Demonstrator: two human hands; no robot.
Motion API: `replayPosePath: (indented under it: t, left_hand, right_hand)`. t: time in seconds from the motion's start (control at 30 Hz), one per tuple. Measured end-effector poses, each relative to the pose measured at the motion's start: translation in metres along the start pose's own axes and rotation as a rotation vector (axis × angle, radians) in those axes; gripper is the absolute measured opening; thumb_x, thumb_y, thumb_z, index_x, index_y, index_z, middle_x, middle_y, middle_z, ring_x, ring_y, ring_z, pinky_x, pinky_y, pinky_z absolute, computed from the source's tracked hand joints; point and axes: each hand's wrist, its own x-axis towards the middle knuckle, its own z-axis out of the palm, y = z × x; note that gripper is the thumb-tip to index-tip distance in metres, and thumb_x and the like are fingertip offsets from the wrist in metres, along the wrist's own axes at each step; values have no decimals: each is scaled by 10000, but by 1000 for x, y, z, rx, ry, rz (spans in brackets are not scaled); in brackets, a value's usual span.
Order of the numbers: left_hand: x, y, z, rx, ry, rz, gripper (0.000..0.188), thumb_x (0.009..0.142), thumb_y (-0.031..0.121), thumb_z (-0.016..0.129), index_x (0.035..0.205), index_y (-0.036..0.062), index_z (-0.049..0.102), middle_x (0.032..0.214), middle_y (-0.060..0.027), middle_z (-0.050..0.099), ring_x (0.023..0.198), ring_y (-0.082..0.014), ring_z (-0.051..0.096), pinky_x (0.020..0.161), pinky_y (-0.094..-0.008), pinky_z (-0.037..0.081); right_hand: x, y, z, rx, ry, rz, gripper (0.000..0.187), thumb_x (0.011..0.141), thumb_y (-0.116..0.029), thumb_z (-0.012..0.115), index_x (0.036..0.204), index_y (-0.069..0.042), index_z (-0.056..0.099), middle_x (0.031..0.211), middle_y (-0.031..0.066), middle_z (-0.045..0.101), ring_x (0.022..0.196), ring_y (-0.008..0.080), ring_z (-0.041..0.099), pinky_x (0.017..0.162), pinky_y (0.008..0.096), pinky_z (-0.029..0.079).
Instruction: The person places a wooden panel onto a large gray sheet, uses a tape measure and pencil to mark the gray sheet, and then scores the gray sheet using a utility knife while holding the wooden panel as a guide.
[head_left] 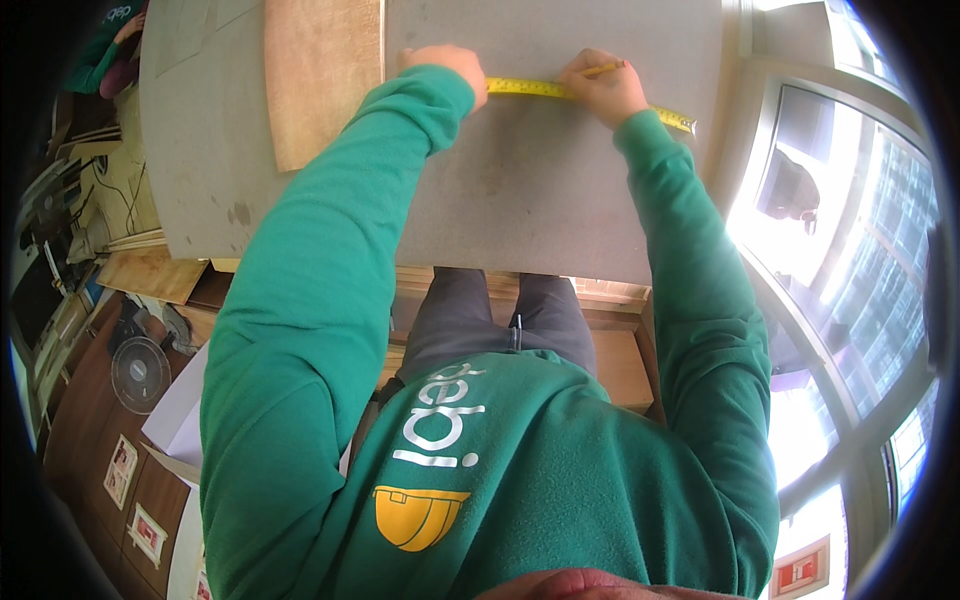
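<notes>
A yellow tape measure (525, 88) stretches left to right over the grey tabletop (540, 190). My left hand (450, 68) is closed at its left end, hiding the case if there is one. My right hand (608, 88) is closed round a yellow pencil (603, 69) and lies across the blade. The blade comes out past my right wrist, its metal end near the table's right side. Beside my left hand lies a light wooden board (320, 85), its right edge close to my knuckles.
Right of the table are a pale ledge and large bright windows (850, 220). Another person's green sleeve (90, 72) shows at the far upper left. A round dark fan-like object (140, 374), wooden panels (150, 275) and a white box (180, 415) stand at lower left.
</notes>
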Motion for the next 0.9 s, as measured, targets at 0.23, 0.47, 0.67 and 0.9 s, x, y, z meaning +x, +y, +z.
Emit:
replayPosePath:
  t: [0.23,0.47,0.67,0.9]
  left_hand:
    - [1,0,2,-2,1,-2,356,947,376,509,1187,158,656,1147,-48,679,1100,-271,619,954,-459,438]
    - [3,0,3,9,20,-2,363,943,381,513,1191,153,651,1155,-49,676,1094,-274,622,943,-457,447]
    - [3,0,2,3,-2,-7,365,944,388,518,1189,150,648,1155,-46,676,1100,-273,620,946,-453,445]
    - [3,0,3,-14,17,-9,363,953,393,505,1180,149,649,1152,-46,674,1095,-272,619,947,-453,445]
  right_hand:
    - [1,-2,0,48,10,27,161,864,-200,627,908,-56,684,833,40,679,816,127,603,763,270,493]
    - [5,10,3,73,12,8,148,860,-208,652,920,-80,693,827,64,671,768,159,604,745,306,508]
    - [1,5,3,61,13,-32,130,855,-194,648,905,-81,687,820,66,674,763,157,607,731,309,507]
    - [1,2,3,81,18,-65,127,832,-192,656,882,-78,684,771,57,666,712,158,600,691,313,506]
